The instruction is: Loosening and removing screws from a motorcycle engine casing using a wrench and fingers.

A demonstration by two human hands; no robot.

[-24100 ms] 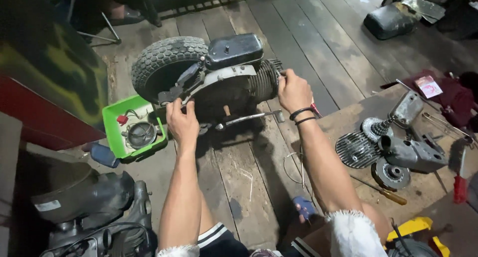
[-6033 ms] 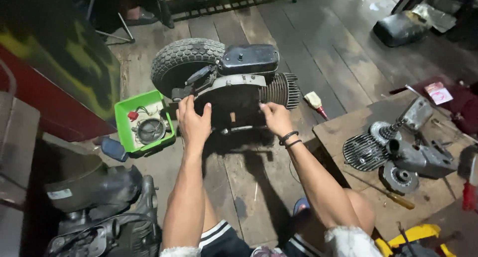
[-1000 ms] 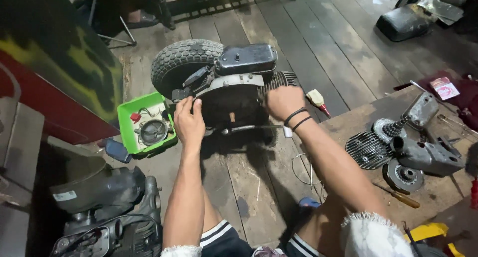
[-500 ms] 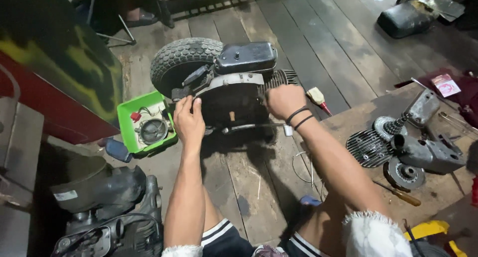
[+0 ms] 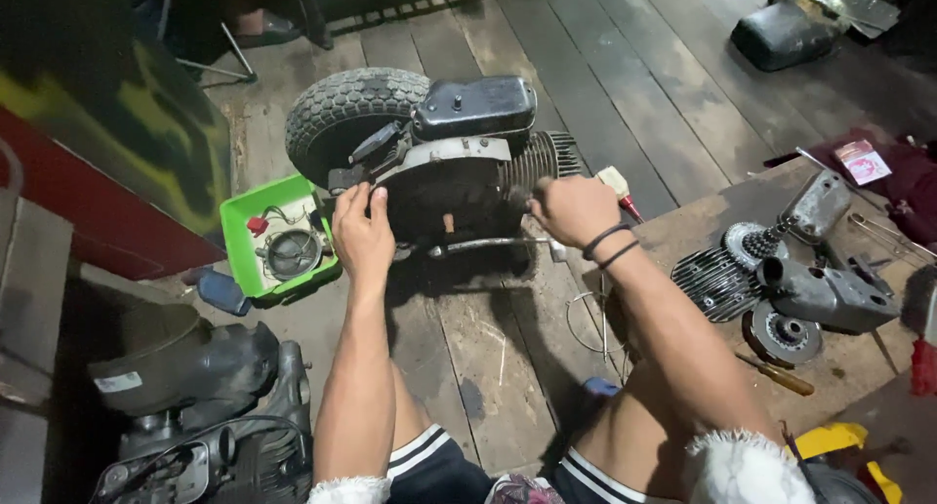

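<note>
Both hands brace a small engine on the floor.
Left hand (image 5: 361, 233) grips the engine (image 5: 459, 172) casing; right hand (image 5: 571, 209) clenches by its fins; a slip could tip it onto the green tray (image 5: 244, 211).

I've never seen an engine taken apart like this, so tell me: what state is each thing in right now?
Engine: lying on floor planks, gripped both sides.
Left hand: on engine's left edge.
Right hand: on finned end.
Green tray: holding loose parts.
Cylinder head: detached, on board.

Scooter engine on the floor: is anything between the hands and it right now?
Nothing visible. The left hand rests on the scooter engine at its dark side cover; the right hand presses beside the finned cylinder.
</note>
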